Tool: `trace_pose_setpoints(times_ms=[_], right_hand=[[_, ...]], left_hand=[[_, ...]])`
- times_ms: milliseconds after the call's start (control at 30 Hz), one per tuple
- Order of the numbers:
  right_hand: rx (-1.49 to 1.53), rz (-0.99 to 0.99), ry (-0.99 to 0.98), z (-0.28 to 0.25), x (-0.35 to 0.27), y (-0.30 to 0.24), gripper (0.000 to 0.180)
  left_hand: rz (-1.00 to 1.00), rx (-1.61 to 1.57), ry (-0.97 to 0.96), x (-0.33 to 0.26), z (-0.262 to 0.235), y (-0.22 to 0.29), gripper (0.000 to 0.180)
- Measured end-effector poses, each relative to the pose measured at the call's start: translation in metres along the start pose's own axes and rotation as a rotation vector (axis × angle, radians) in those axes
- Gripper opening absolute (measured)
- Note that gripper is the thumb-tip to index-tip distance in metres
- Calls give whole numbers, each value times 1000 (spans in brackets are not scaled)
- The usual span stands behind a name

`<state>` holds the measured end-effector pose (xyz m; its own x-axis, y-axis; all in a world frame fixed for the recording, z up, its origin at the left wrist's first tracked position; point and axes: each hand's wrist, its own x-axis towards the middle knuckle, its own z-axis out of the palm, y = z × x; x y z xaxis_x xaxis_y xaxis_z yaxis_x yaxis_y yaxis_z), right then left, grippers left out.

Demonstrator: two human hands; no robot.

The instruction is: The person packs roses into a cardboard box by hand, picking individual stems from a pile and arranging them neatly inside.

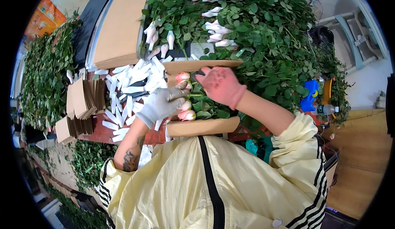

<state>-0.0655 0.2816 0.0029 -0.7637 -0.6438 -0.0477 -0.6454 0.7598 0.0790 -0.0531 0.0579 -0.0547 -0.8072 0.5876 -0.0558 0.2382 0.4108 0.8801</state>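
Head view: the left hand (161,104), in a grey knit glove, has its fingers closed around the pale pink rose buds (184,90) that lie bunched at the left end of a folded brown cardboard sleeve (202,126). The right hand (220,85), in a pink rubber glove, rests on the green rose leaves (207,107) inside the sleeve, fingers curled down; whether it clamps anything I cannot tell. The sleeve sits at the near edge of the red-brown tabletop (98,133). Loose white paper bud sleeves (135,83) litter the tabletop's left part, beside stacked brown cardboard sheets (82,99). Heaped green rose stems with white-wrapped buds (255,31) fill the far side.
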Motion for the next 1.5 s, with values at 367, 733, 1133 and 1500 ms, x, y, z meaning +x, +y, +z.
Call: trace_pose_setpoints(times_ms=[367,733,1133,1500], right_hand=[[204,-146,-115,13,-37,-30,25],[309,-76,-336,11,-15,-41,27],[72,-72,-81,16,-24,-33,22],[-71,-212,-197,29,-16,-30,25]], left_hand=[[40,299,-82,8,-8,21,41],[122,178,62,3,9,10,42],[80,539,224,-66,39,57,32],[85,611,119,-57,30,68,48]])
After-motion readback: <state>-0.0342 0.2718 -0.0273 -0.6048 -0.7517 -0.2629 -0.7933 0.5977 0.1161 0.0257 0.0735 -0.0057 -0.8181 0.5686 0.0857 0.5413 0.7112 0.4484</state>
